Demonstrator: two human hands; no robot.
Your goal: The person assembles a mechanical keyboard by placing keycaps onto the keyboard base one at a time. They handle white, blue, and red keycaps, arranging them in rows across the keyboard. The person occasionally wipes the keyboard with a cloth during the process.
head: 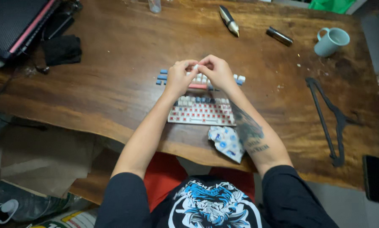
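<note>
On the worktop (113,84) I see a mug (331,41), a black hanger (327,118), a phone (376,179), a patterned cloth (226,143) and a laptop (12,21).

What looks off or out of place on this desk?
The keyboard is mostly stripped, red switches bare, with loose keycaps scattered behind it. Both hands, left and right, pinch a white keycap. A clothes hanger lies on the table.

Glossy grained wooden table (126,80), plastic keyboard (201,113), seemingly printed cloth (226,142), glazed mug (331,41).
</note>
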